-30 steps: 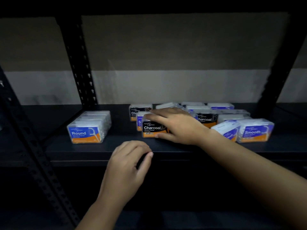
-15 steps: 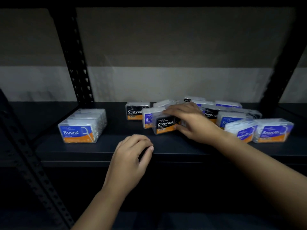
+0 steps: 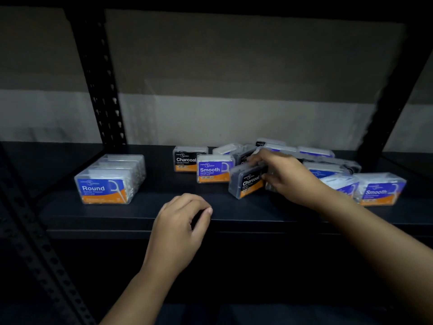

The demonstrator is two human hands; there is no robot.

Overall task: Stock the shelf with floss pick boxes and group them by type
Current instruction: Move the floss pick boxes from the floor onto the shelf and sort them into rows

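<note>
Dark metal shelf (image 3: 140, 214), dim light, floss pick boxes spread along it. Right hand (image 3: 288, 177) reaches in from the right over the middle of the shelf, fingers curled around a tilted Charcoal box (image 3: 247, 182), thumb at the box's right side, fingertips over its top back edge; box leans with its left end lower, label facing front. Left hand (image 3: 180, 226) sits at the shelf's front edge, centre-left, fingers loosely curled, thumb tip near the index finger, holding nothing. Round boxes (image 3: 105, 190) stand in a neat front-to-back row near the shelf's left end, well apart from the rest. A second Charcoal box (image 3: 186, 160) stands upright toward the back, left of centre. A Smooth box (image 3: 214, 171) stands upright just beside it, in front and to its right, and just left of the held box. Behind and right of the right hand a loose cluster of boxes (image 3: 314, 152) lies jumbled toward the back right, labels mostly blurred or hidden. Another Smooth box (image 3: 380, 192) stands near the shelf's right front, with a tilted blue-label box (image 3: 339, 186) touching its left side, partly hidden by the right wrist. Perforated black upright (image 3: 103, 90) at back left; plain wall (image 3: 234, 78) behind.
</note>
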